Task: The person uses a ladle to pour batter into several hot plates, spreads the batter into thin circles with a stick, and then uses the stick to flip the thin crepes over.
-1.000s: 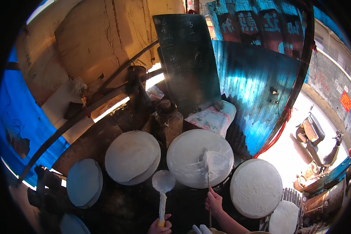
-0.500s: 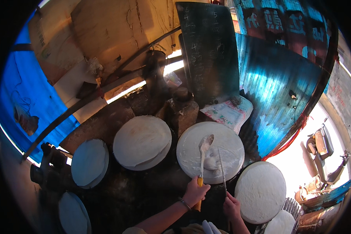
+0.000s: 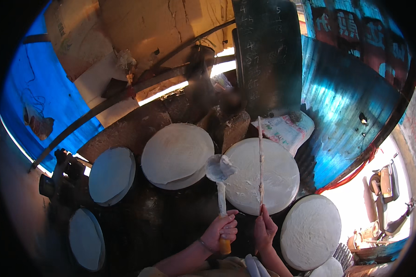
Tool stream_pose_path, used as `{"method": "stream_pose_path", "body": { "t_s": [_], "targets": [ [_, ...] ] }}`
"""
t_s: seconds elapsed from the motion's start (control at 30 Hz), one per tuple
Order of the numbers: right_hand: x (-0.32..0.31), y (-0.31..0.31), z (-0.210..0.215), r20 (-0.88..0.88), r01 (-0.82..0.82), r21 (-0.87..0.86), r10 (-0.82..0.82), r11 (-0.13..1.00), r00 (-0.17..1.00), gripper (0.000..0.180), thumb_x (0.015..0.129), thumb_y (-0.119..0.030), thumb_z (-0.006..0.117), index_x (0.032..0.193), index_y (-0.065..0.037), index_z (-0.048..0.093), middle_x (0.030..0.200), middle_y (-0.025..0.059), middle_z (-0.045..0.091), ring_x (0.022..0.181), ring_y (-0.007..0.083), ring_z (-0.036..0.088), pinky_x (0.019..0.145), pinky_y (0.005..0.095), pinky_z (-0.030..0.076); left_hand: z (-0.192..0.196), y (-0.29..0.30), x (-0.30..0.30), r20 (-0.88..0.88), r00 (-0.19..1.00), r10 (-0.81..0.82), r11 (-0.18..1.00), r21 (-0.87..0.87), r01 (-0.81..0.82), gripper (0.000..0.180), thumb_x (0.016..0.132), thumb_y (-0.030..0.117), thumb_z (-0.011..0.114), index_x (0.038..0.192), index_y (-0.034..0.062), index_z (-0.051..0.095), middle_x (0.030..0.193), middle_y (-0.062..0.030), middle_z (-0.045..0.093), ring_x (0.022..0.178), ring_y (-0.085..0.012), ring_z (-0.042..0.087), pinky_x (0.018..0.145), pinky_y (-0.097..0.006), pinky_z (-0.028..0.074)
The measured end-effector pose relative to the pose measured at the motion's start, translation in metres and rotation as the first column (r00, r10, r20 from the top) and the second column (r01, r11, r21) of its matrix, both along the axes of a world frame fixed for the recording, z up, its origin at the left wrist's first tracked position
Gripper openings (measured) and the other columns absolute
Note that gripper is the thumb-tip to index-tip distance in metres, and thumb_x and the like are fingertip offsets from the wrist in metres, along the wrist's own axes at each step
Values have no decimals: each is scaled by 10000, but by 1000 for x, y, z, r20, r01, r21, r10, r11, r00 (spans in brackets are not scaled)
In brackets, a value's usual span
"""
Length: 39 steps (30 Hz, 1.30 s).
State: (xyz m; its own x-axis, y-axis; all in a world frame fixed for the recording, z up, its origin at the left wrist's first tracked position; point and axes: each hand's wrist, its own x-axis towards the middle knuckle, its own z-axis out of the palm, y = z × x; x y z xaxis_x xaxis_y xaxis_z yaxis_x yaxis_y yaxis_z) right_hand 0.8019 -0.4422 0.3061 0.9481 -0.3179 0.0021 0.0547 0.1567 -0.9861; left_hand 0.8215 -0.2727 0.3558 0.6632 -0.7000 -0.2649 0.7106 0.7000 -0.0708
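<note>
- I see the left hand closed in a fist around the grip of a ladle, below the near left rim of the middle round plate.
- The ladle points away from that hand; its bowl sits at the plate's left rim, and whether it touches there I cannot tell from here.
- I have the right hand just beyond the plate's near rim, fingers pinched on the lower end of a thin stick.
- That stick runs from the fingers across the plate, its tip reaching past the far rim.
- The two hands are near each other but apart.
- The plate's white coating looks wet and smeared, with ridges and streaks.
- The ladle has a shallow round bowl with a white lump on its right side, a white-caked shaft and a smooth yellow-orange grip.
- The stick is straight and slim, crusted with pale paste.
- On the dark bench, I view a pale disc with an overlapping edge left of the plate, and a rough-textured white round at the right.
</note>
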Motion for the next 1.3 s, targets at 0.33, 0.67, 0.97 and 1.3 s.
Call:
{"method": "stream_pose_path", "body": {
  "t_s": [0.33,0.67,0.97,1.3],
  "targets": [
    [12,-75,-51,-23,23,-937,-127,348,992,359,795,-125,540,1144,-202,572,788,119,616,741,315,602,648,406,463,14,118,-32,-70,987,146,946,-281,-160,285,937,85,337,1171,71,499,559,22,350,401,-22,343,397,-155,344],
    [-36,90,-113,-240,319,105,-287,942,927,283,874,-146,533,1145,-66,543,506,-58,378,350,48,338,307,192,264,-20,247,-172,-144,837,529,836,-83,-542,282,932,88,340,1163,113,501,541,30,361,402,-6,350,402,-146,338],
    [95,265,-9,-156,-304,-891,402,336,902,608,696,-30,560,1280,-113,414,768,179,601,730,352,595,612,432,452,-18,277,-220,-145,627,766,631,-21,-776,294,923,85,348,1186,113,477,548,15,335,405,-18,338,402,-161,343],
    [238,269,-5,31,10,-999,585,39,810,73,695,-89,560,658,-91,622,702,96,551,734,299,549,623,391,464,-5,257,-211,-158,361,919,375,68,-925,185,945,111,328,990,53,497,572,7,327,432,-31,334,382,-155,331]
  ]
}}
